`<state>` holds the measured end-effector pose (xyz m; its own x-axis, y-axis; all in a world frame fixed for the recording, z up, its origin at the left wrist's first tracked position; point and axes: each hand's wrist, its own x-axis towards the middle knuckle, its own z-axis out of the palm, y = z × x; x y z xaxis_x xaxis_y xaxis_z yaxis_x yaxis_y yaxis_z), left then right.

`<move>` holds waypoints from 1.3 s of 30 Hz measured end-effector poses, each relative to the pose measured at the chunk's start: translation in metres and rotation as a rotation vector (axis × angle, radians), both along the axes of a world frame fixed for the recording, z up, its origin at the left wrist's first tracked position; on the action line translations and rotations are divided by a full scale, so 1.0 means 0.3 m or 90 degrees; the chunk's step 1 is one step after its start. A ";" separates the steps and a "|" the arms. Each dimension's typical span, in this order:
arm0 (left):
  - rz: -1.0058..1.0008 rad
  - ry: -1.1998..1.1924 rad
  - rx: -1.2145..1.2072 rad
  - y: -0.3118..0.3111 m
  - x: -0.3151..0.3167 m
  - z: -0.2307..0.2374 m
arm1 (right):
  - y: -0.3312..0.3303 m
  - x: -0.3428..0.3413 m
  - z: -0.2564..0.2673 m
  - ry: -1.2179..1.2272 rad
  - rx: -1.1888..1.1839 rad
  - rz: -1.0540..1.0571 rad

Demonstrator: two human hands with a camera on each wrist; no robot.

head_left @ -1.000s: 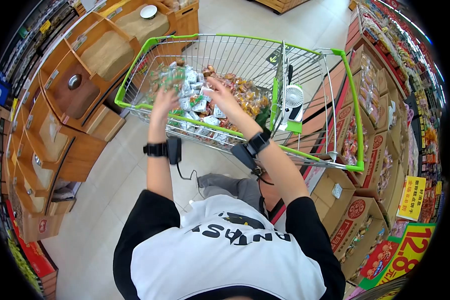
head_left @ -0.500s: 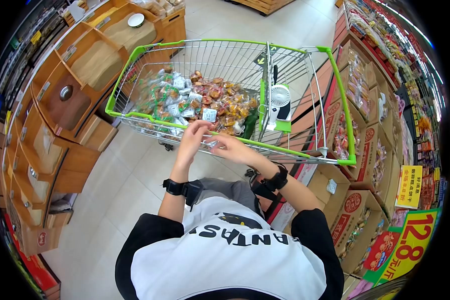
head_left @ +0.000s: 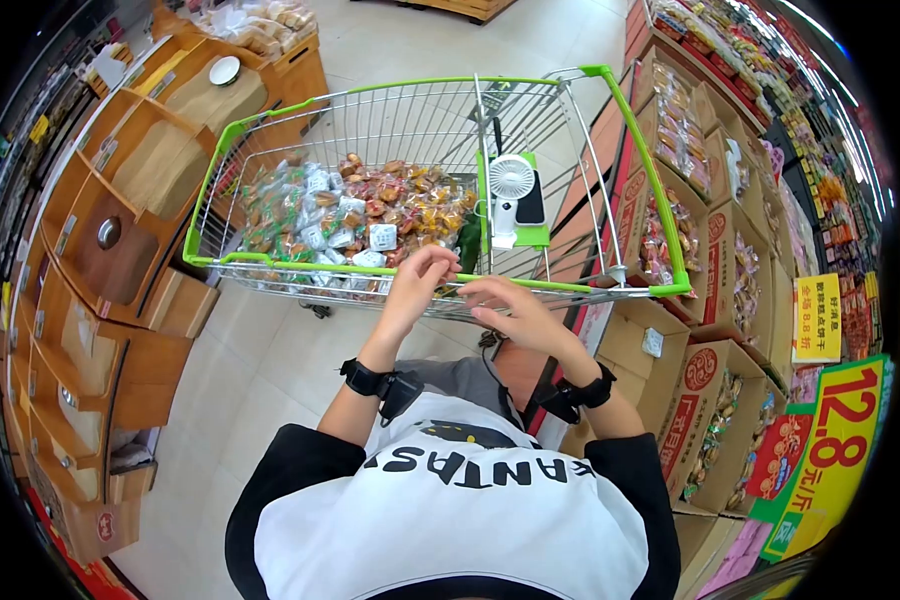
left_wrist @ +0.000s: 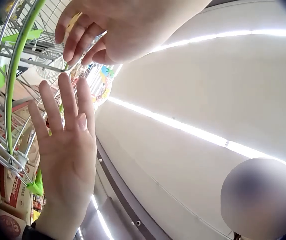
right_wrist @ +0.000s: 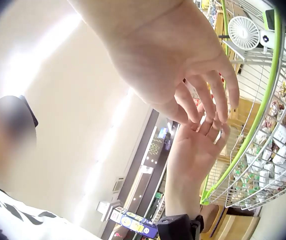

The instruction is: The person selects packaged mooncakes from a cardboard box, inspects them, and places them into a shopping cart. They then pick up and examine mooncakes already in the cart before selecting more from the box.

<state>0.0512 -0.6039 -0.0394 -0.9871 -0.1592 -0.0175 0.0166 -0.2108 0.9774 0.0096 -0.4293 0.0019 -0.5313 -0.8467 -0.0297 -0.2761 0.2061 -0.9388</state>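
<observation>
My left hand [head_left: 418, 285] is just outside the near green rim of a shopping cart [head_left: 300, 262], fingers loosely bent and holding nothing. To its right, a little apart, my right hand [head_left: 520, 312] hovers by the same rim, also empty. In the left wrist view the right hand [left_wrist: 68, 145] shows its palm with fingers spread. The right wrist view has the left hand [right_wrist: 190, 155] palm out below the right one. Inside the cart lies a heap of small wrapped snacks [head_left: 400, 195], with silvery-white packets [head_left: 382, 237] on the left and amber-coloured ones on the right.
A white handheld fan [head_left: 511, 178] and a dark phone [head_left: 531, 205] sit at the cart's handle end. Wooden display bins [head_left: 135, 250] line the left. Cardboard boxes of packaged snacks [head_left: 715, 410] and a yellow price sign [head_left: 840, 430] stand right.
Both hands have come back from over the snack heap to the near rim. The left hand held blurred green-printed packets earlier and is now empty. The cart sits further left in view.
</observation>
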 end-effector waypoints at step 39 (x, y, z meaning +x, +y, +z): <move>-0.709 0.049 0.011 0.833 -0.135 0.139 | 1.253 0.490 0.353 0.264 0.039 -1.045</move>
